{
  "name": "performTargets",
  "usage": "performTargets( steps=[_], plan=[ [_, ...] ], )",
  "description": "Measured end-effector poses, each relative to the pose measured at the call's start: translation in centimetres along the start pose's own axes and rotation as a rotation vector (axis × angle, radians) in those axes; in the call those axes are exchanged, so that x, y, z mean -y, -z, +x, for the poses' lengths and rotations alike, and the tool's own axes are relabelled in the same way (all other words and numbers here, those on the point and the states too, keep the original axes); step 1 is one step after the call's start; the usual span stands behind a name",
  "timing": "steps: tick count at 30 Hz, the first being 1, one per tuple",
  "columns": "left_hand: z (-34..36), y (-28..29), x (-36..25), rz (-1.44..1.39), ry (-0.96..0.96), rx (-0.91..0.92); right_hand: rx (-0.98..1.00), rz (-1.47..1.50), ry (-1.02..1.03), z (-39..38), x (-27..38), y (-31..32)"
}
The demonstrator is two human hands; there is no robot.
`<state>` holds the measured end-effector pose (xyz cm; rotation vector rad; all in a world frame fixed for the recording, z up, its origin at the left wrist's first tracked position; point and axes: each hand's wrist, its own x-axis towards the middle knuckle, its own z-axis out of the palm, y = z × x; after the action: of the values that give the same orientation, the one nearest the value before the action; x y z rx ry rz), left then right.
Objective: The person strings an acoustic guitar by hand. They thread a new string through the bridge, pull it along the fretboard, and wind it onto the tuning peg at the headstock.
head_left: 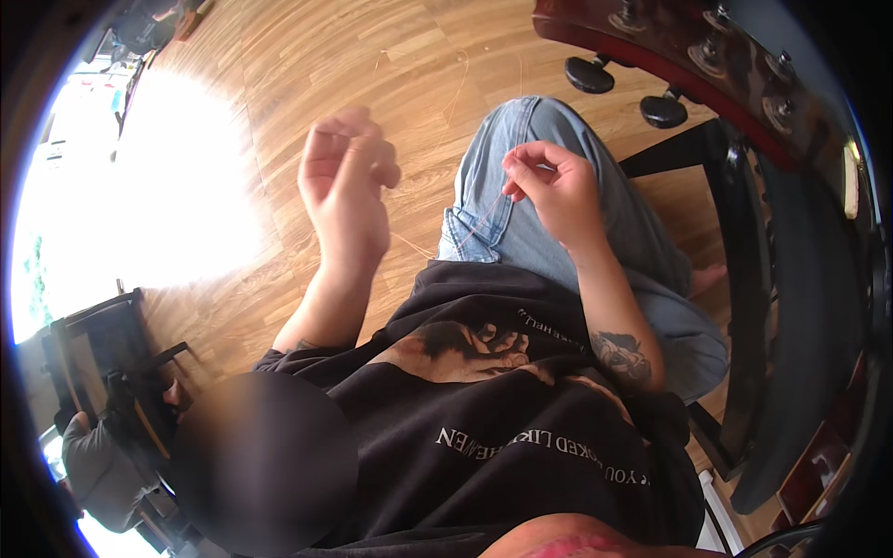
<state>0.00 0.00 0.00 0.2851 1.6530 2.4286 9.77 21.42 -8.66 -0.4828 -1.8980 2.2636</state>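
Note:
My right hand (pixel 556 193) is over my jeans-covered knee, thumb and fingertips pinched on a thin copper-coloured string (pixel 482 223). From there the string runs down over the jeans (pixel 521 219) and bends toward my left wrist, where it passes out of sight. Level with it, on the left above the wooden floor, my left hand (pixel 349 172) has its fingers curled and the thumb drawn in; they are slightly blurred. Whatever lies between those fingers cannot be made out. At the upper right is a dark red guitar headstock (pixel 642 42) with black tuning pegs (pixel 663 111), apart from both hands.
Fine loops of string (pixel 462 70) show faintly against the wooden floor (pixel 344 65). A black frame (pixel 712 172) stands right of my leg. At the lower left, a person in grey (pixel 102 470) is near a dark chair (pixel 102 335). Bright light washes out the left side.

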Motion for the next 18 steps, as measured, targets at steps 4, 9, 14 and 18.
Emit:
performTargets(
  steps=[4, 9, 14, 18],
  plan=[
    [0.3, 0.4, -2.1, -0.032, -0.091, -0.023, -0.037, -0.018, -0.002, 1.8, 1.5, 0.0],
    [-1.0, 0.0, -2.5, 0.011, -0.178, 0.159, 0.026, -0.114, 0.131, 1.1, 3.6, -2.1],
    [-1.7, -1.4, -0.8, 0.112, -0.019, 0.186, 0.091, -0.125, 0.299, -0.8, 4.2, -2.7],
    [-2.6, -1.8, 1.4, 0.087, 0.228, 0.364, 0.149, 0.198, 0.316, -3.0, 6.4, -3.0]
  ],
)
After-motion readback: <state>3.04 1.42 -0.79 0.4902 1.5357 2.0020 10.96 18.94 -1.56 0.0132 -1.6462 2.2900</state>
